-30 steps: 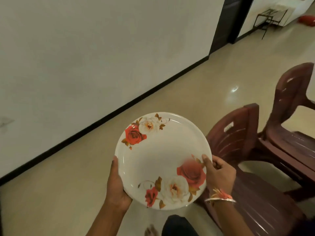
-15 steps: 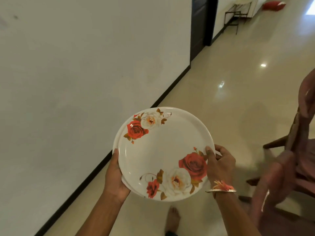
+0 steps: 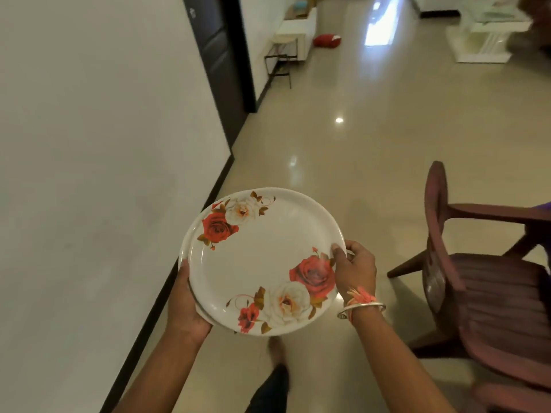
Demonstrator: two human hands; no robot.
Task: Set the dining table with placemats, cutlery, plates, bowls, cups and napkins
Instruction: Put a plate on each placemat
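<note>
Floral plates [image 3: 262,257], at least two judging by a second rim underneath, are held level over the tiled floor [image 3: 343,174], left of the maroon plastic chair [image 3: 483,287] and apart from it. The edge farther from the chair is gripped by the left hand [image 3: 185,305], thumb over the rim; the edge nearer the chair is pinched by the right hand [image 3: 354,269]. Step judged: plates in transit, none laid. Dining table not identified in view. Next: table to be reached, stack set down, plates dealt out singly.
</note>
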